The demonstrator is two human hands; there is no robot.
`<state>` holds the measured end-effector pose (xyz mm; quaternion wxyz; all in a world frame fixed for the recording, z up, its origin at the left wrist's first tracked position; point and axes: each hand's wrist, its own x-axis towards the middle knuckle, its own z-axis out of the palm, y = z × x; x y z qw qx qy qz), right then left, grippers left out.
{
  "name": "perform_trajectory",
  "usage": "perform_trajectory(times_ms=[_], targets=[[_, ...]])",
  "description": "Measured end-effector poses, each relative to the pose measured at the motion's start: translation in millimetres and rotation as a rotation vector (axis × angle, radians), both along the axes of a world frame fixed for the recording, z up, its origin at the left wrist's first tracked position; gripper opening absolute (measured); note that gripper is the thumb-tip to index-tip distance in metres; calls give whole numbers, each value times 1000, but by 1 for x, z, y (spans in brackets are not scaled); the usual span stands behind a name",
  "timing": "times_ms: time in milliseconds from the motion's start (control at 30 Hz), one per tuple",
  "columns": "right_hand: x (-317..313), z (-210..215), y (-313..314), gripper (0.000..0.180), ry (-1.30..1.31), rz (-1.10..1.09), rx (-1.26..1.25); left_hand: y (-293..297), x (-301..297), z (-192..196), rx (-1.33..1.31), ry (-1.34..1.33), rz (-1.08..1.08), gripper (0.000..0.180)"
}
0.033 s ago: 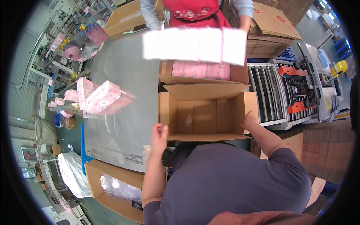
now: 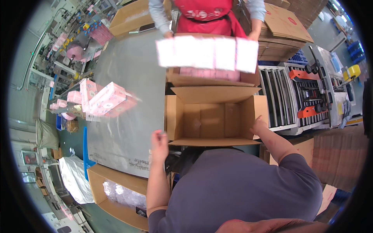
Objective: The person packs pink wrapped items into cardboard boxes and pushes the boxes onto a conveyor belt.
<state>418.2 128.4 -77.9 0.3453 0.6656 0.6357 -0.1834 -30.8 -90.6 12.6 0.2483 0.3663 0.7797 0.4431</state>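
An open cardboard carton point(image 2: 211, 120) stands in front of me, its flaps folded outward and its inside bare. My right hand point(image 2: 259, 126) holds the carton's right flap at its near corner. To the left of the carton, my left hand point(image 2: 159, 145) is raised above the metal table edge, fingers half curled and apart, touching no part of the carton; a small dark spot between the fingertips is too blurred to make out. Across from me, a person in a red apron point(image 2: 204, 15) holds a row of white-and-pink packs point(image 2: 208, 52) over a second carton point(image 2: 211, 80) containing pink packs.
On the metal table point(image 2: 128, 70), pink packs point(image 2: 107, 100) lie at the left. A roller conveyor point(image 2: 276, 97) runs off to the right. Flat cardboard point(image 2: 289, 23) is stacked at the far right. A carton with clear plastic point(image 2: 124, 196) stands at the lower left.
My left hand has moved slightly left, away from the carton. The other person's row of packs has shifted right and toward me. My right hand stays on the flap.
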Motion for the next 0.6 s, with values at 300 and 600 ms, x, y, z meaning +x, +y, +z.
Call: perform_trajectory(times_ms=[300, 600], targets=[[22, -68, 20, 71, -99, 523, -216, -447, -142, -11, -448, 486, 1433, 41], [-245, 102, 37, 63, 275, 691, -141, -256, -253, -10, -449, 833, 811, 64]])
